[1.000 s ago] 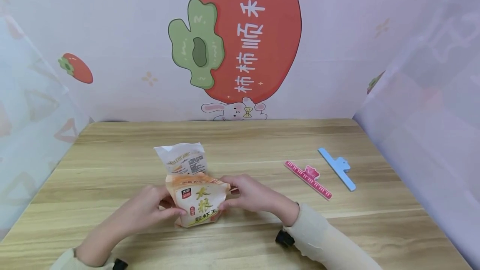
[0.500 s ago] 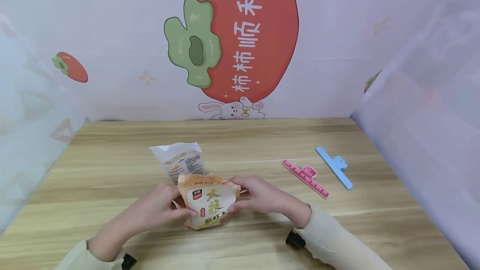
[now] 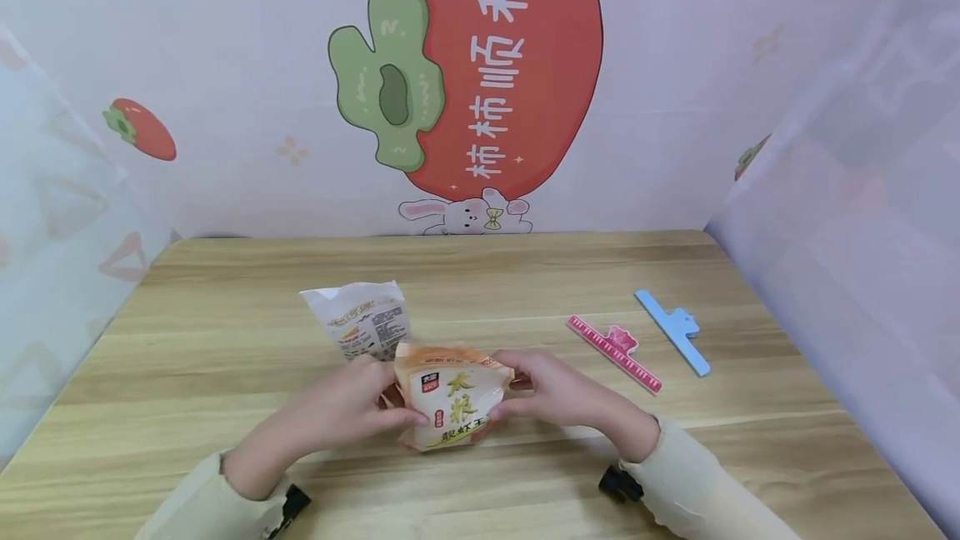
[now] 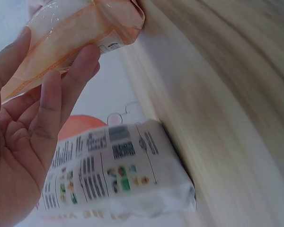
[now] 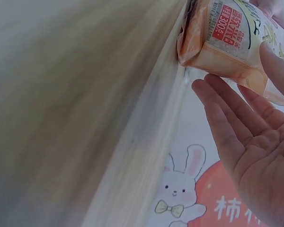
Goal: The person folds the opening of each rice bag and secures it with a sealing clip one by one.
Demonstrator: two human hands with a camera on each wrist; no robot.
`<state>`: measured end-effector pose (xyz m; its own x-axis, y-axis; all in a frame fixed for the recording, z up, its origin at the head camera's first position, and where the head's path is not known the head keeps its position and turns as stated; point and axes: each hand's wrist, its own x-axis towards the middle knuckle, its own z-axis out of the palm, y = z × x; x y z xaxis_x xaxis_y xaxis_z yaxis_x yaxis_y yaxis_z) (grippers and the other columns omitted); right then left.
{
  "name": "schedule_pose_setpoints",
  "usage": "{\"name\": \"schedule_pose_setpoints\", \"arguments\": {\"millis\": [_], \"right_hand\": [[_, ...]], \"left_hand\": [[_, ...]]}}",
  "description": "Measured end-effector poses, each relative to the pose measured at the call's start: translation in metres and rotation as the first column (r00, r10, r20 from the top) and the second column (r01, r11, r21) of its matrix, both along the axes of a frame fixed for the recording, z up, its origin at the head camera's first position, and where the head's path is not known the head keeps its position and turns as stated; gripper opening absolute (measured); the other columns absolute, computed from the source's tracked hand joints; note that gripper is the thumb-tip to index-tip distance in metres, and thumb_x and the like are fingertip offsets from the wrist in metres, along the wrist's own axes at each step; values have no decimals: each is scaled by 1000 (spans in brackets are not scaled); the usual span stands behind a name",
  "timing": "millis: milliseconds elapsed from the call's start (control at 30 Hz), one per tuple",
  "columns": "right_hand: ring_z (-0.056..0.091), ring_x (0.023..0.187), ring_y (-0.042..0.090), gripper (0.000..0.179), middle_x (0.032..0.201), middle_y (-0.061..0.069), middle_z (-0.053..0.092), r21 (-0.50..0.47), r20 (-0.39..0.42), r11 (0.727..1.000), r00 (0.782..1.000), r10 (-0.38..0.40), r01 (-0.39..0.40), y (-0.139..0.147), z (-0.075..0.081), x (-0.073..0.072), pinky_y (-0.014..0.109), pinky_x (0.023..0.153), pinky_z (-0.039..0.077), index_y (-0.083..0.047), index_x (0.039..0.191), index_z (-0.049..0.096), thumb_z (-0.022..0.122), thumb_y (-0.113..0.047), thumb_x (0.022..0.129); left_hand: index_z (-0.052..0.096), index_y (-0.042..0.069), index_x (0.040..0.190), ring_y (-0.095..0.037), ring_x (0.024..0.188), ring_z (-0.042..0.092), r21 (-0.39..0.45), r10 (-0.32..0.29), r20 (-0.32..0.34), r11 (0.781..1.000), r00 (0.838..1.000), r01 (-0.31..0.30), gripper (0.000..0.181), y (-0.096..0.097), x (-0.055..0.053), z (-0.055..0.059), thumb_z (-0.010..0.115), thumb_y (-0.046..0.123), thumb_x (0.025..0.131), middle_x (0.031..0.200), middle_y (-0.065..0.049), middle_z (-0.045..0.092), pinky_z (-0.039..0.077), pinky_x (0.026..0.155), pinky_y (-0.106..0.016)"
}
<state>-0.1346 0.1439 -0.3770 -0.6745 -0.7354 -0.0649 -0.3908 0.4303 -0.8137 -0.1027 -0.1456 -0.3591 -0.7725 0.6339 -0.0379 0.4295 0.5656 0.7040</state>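
An orange and white bag of rice (image 3: pixel 453 407) stands on the wooden table in front of me, its printed front toward the head camera. My left hand (image 3: pixel 345 402) grips its left side, thumb on the front and fingers behind. On the opposite side my right hand (image 3: pixel 558 394) holds it the same way, and in the right wrist view its thumb lies along the bag (image 5: pixel 227 38). Behind and to the left stands a white printed bag (image 3: pixel 363 319), partly hidden by my left hand in the head view. The left wrist view shows this white bag (image 4: pixel 118 165) apart from my fingers.
To the right lie a pink ruler-shaped clip (image 3: pixel 615 352) and a light blue clip (image 3: pixel 675 332), side by side on the table (image 3: pixel 525 282). A printed curtain (image 3: pixel 262 107) rises behind the table's far edge, with more curtain on both sides.
Both hands have moved to the right with the bag of rice between them, uncovering more of the gap from the white bag. The white bag and the clips have stayed in place.
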Motion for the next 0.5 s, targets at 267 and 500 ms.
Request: {"name": "schedule_pose_setpoints", "arguments": {"millis": [267,500], "right_hand": [[62,118,18,45,127,2,66,6,-9,1000,1000,-23,23,17,-3,2,35,100,52,-14,128,61,75,-30,89],[62,118,18,44,126,2,66,4,-10,999,999,-47,47,30,-1,5,38,100,52,-14,127,61,75,-31,88]], "left_hand": [[70,10,108,5,73,63,-2,-24,-1,1000,1000,24,33,15,-3,0,75,36,88,88,6,75,54,63,-18],[70,11,109,6,73,63,-14,-34,-21,999,999,34,33,28,-5,0,74,36,88,88,6,76,53,63,-17]]}}
